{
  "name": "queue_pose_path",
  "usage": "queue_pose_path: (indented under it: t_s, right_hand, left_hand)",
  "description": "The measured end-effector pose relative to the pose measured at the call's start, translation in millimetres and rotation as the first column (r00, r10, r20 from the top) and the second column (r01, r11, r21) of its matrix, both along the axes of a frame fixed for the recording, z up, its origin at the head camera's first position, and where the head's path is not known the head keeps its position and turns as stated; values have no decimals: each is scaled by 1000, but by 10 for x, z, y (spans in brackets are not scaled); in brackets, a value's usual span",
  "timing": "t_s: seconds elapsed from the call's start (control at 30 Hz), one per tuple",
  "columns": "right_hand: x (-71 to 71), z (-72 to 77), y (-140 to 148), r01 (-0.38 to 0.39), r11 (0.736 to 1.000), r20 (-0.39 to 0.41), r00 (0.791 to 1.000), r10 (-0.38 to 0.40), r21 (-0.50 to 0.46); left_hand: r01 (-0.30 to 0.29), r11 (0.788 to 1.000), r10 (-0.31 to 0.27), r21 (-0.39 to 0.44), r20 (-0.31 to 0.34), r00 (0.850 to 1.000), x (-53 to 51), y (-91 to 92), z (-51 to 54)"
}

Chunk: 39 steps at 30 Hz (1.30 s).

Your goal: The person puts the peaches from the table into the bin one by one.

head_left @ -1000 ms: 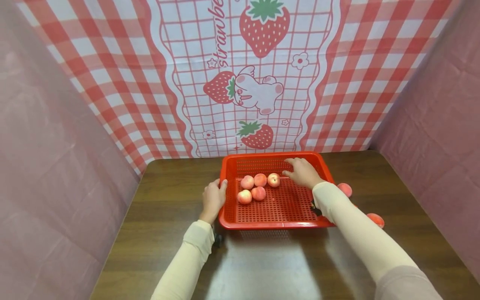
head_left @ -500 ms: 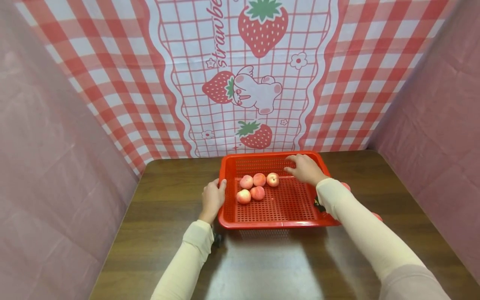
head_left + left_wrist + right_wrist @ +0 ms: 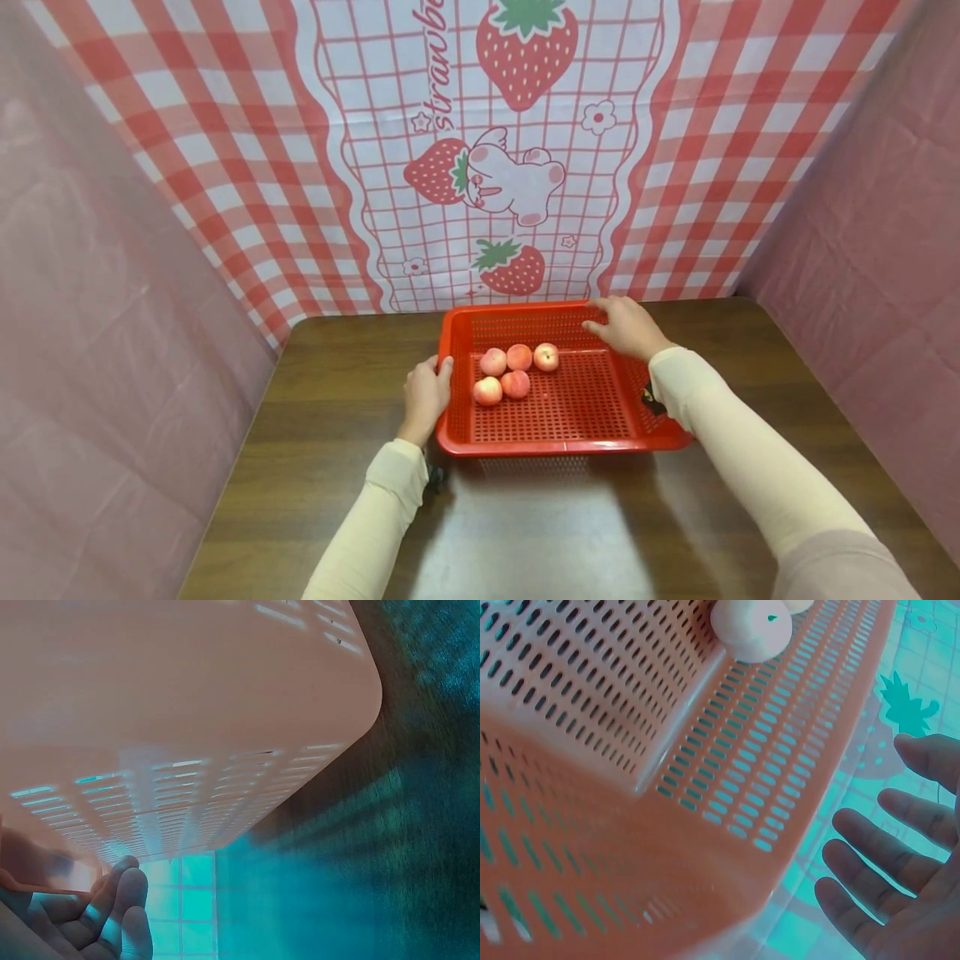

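My left hand point(image 3: 426, 398) grips the left rim of a red perforated plastic basket point(image 3: 555, 448). In the left wrist view its fingers point(image 3: 124, 915) lie under the rim, against the outside wall. Several peaches sit together in the basket's left and middle part; the rightmost peach point(image 3: 546, 357) shows its stem hollow and also appears as a pale peach point(image 3: 751, 626) in the right wrist view. Over the basket's back right corner, my right hand point(image 3: 628, 327) has spread fingers and holds nothing. In the right wrist view those fingers point(image 3: 885, 855) are apart from the basket wall.
The basket stands on a brown wooden table point(image 3: 337, 467). Behind it hangs a checked cloth point(image 3: 510, 233) with strawberry prints, close to the basket's back rim. Pink cloth walls point(image 3: 847, 250) close in both sides.
My right hand has moved to the right, from over the basket's inside toward its back right corner. Peaches seen outside on the right are now hidden by the arm. The left hand stays put.
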State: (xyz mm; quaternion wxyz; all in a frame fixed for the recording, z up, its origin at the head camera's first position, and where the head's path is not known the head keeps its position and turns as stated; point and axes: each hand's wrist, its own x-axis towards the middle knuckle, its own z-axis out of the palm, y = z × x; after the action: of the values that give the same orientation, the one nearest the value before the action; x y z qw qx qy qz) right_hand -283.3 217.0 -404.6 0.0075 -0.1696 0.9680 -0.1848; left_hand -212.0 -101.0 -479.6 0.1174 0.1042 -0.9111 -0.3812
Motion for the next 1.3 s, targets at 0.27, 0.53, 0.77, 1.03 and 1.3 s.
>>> queue_pose_path:
  t_s: [0.27, 0.53, 0.77, 1.03, 1.3]
  right_hand:
    - [-11, 70, 141, 41, 999, -1, 999, -41, -3]
    - [-11, 127, 325, 94, 996, 42, 995, -94, 4]
    - [-18, 158, 544, 140, 990, 38, 989, -140, -9]
    - [13, 102, 750, 157, 987, 75, 985, -158, 22]
    - [50, -10, 941, 163, 985, 126, 978, -168, 50]
  left_hand:
    - [2, 1000, -2, 0, 10, 1000, 1, 0, 9]
    - [6, 1000, -6, -6, 3, 1000, -1, 0, 0]
    - [8, 1000, -8, 4, -12, 1000, -1, 1, -4]
    - [11, 1000, -11, 0, -11, 1000, 2, -2, -4]
    - [13, 1000, -13, -8, -10, 1000, -1, -6, -6]
